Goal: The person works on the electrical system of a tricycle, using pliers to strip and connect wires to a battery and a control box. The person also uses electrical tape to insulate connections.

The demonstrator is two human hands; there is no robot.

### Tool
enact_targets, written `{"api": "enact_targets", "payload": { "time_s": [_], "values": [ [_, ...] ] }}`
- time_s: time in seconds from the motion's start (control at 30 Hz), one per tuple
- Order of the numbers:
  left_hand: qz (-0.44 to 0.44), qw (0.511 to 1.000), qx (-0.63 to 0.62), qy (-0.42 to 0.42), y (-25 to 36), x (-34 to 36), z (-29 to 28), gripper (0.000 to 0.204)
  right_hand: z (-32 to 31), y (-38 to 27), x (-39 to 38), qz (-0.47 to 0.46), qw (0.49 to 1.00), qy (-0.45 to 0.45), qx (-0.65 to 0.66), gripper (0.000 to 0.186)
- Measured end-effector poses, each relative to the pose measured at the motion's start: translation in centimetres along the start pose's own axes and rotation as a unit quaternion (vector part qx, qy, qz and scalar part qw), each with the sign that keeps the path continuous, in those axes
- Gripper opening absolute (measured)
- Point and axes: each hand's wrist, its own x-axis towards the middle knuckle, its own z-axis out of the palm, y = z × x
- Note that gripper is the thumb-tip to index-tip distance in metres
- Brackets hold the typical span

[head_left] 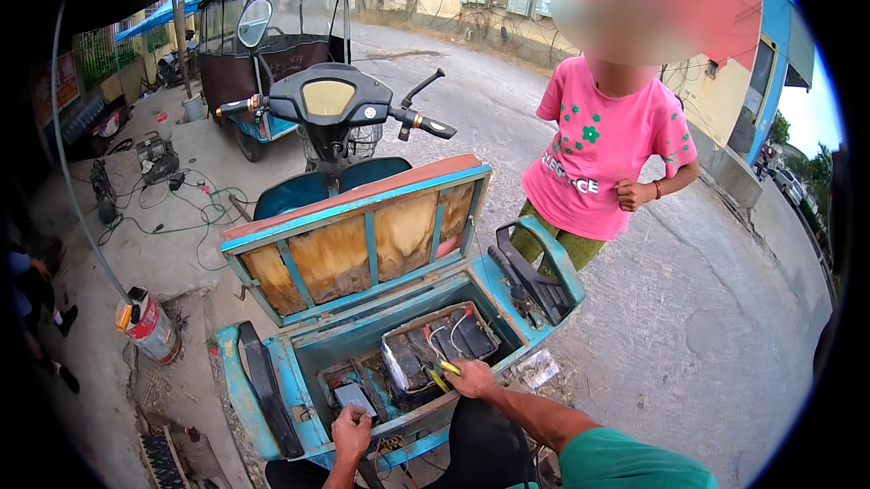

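Observation:
An open blue metal compartment (317,340) on an electric tricycle, its wood-backed lid (330,265) raised, holds a dirty black battery pack (463,337) with wires and a smaller silver-grey box (352,398). My right hand (471,378) grips yellow-handled pliers (446,367) at the pack's front right. My left hand (350,435) is closed at the compartment's front edge, just below the grey box; what it holds, if anything, is hidden.
A person in a pink shirt (603,154) stands behind the right armrest (530,276). Handlebars (330,108) rise beyond the lid, before a covered tricycle (263,45). Tools with tangled cables (157,158) and a bucket with a pole (148,330) stand left. Another person's legs show far left.

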Motion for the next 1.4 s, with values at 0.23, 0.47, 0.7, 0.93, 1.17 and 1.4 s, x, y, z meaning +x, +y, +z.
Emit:
{"api": "enact_targets", "payload": {
  "time_s": [0.23,0.47,0.7,0.93,1.17,1.4],
  "values": [
    [-0.048,0.993,0.106,-0.008,1.2,0.3,0.4,0.024,-0.3,-0.2,-0.4,0.022,1.0,-0.011,-0.005,0.039],
    [-0.01,0.995,0.094,0.012,0.5,0.3,0.1,0.023,-0.3,-0.7,0.0,0.026,1.0,-0.011,0.001,0.037],
    [0.002,0.994,0.107,0.024,1.9,0.2,0.8,0.02,-0.3,0.5,0.5,0.001,1.0,0.004,0.001,0.035],
    [-0.007,0.988,0.151,0.026,1.4,0.1,1.1,0.021,0.0,-0.1,-0.4,0.007,1.0,0.006,0.029,0.033],
    [-0.02,0.99,0.135,0.017,0.6,0.5,0.8,0.023,0.3,0.1,-0.2,0.008,0.999,0.007,0.035,0.036],
    [-0.032,0.986,0.166,0.004,0.9,1.2,1.0,0.023,0.5,0.8,0.2,-0.016,0.999,0.02,0.031,0.033]
  ]
}}
